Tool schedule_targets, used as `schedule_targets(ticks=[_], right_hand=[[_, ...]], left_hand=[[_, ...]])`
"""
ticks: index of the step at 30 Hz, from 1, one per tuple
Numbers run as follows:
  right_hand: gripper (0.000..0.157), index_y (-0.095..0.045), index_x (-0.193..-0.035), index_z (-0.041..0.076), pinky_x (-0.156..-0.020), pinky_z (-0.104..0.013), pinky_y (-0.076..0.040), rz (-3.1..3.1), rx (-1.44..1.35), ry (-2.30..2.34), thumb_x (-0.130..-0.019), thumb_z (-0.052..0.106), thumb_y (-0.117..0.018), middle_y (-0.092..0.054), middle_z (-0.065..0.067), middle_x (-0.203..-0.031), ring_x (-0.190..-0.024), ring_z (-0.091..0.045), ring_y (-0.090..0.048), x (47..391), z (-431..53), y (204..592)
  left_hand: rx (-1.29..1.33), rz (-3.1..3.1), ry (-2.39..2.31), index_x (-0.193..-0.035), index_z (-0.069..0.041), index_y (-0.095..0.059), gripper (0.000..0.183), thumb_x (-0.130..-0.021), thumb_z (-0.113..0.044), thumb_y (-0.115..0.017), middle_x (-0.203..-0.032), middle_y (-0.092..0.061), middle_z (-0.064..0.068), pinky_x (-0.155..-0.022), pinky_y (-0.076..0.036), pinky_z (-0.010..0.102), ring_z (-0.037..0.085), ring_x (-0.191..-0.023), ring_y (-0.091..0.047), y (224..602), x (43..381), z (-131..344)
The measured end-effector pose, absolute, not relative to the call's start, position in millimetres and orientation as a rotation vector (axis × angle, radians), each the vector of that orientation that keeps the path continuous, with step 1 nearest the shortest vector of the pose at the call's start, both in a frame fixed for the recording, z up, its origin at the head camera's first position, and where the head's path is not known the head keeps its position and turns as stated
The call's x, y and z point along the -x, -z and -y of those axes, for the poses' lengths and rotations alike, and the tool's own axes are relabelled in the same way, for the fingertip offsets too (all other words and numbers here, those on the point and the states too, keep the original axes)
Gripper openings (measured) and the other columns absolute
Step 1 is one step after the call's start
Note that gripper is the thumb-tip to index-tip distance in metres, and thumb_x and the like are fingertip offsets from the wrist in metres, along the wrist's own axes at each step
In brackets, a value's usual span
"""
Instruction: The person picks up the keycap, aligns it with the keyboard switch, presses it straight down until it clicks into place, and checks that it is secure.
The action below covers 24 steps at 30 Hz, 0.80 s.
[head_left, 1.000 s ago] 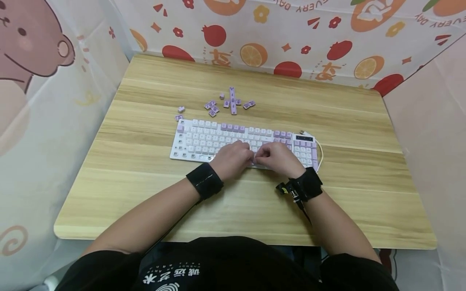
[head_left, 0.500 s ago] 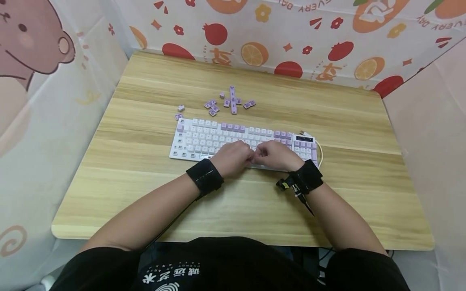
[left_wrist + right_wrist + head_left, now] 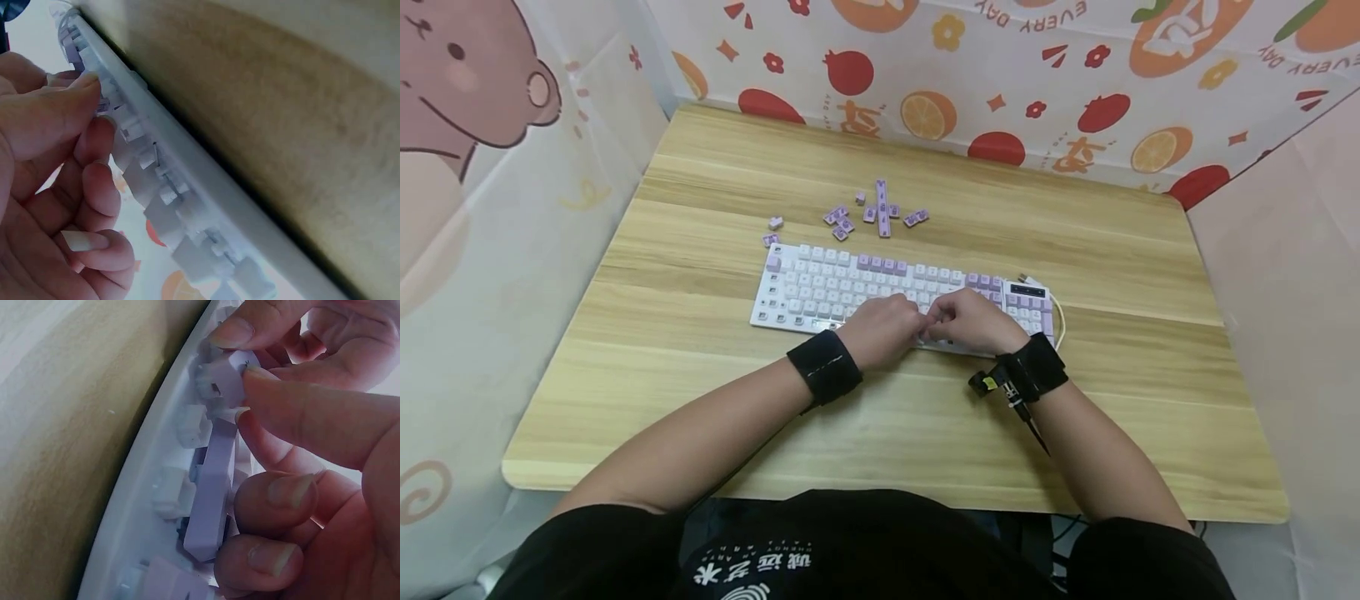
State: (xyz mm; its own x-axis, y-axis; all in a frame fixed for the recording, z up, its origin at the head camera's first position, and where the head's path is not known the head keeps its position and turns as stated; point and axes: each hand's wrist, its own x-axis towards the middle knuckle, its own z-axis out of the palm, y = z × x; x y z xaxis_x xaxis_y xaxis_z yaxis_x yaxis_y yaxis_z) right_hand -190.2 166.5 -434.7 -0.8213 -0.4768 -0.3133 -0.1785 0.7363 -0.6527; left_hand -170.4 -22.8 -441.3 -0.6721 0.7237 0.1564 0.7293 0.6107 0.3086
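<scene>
A white and purple keyboard (image 3: 820, 283) lies on the table, and both my hands work at its front edge, right of the middle. A small purple keycap (image 3: 230, 378) sits tilted above the bottom row in the right wrist view. My left hand (image 3: 883, 332) pinches it from one side, with its thumb (image 3: 240, 328) close against it. From the other side my right hand (image 3: 973, 321) pinches it between thumb and finger, its other fingers curled. A longer purple key (image 3: 212, 494) lies close by. From the head view, the fingertips hide the keycap.
Several loose purple keycaps (image 3: 840, 221) lie behind the keyboard, with a long purple keycap strip (image 3: 883, 208) among them. A white cable (image 3: 1060, 321) loops round the keyboard's right end. Bare switches (image 3: 773, 279) show along its left side. A printed cloth wall stands behind the table.
Both hands stay at the same spot on the keyboard, with only small shifts of the fingers. The head view has moved slightly. The loose keycaps have not moved.
</scene>
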Motion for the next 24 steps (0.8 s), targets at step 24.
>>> schedule_targets(ticks=[24], right_hand=[[0.017, -0.066, -0.075, 0.018, -0.059, -0.032, -0.045, -2.518, 0.528, 0.813, -0.079, 0.033, -0.071, -0.065, -0.001, -0.071, -0.065, -0.017, -0.054, 192.0, -166.0, 438.2]], left_hand=[[1.138, 2.865, 0.694, -0.075, -0.013, -0.063, 0.011, -0.082, -0.019, -0.069, -0.066, -0.059, -0.002, -0.053, -0.044, 0.031, 0.014, -0.064, -0.05, 449.9, 174.8, 20.7]])
